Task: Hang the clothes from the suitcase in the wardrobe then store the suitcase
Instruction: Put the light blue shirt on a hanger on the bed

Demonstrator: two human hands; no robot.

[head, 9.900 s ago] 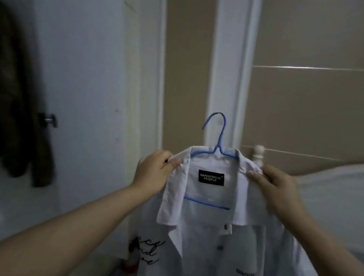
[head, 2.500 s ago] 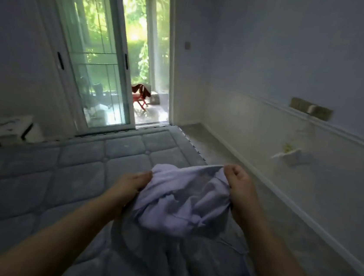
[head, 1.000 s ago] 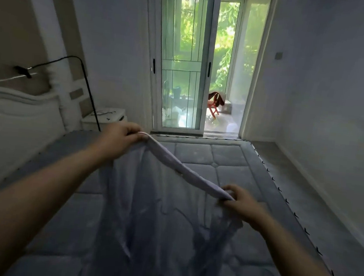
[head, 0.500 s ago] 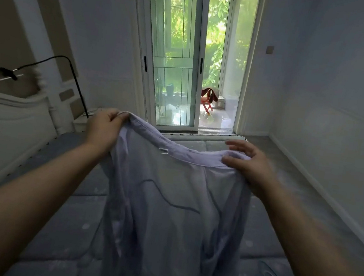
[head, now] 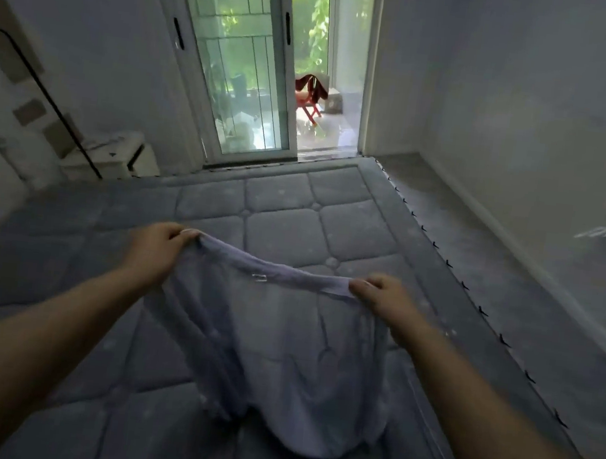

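Note:
A pale lilac garment (head: pixel 279 355) is stretched between my two hands above the quilted grey mattress (head: pixel 316 231). My left hand (head: pixel 158 246) pinches its top edge at the left corner. My right hand (head: pixel 381 295) pinches the same edge at the right corner. The cloth hangs down from that edge and its lower part rests on the mattress. Neither the suitcase nor the wardrobe is in view.
A glass sliding door (head: pixel 245 56) stands partly open beyond the bed, with a red chair (head: pixel 309 96) outside. A white bedside table (head: pixel 113 155) and a black lamp arm (head: pixel 45 94) are at the left. Bare floor (head: pixel 498 259) runs along the bed's right side.
The garment has come down from chest height toward the mattress, and its lower part now lies on the bed. My right hand has closed on the edge. My view has tilted downward.

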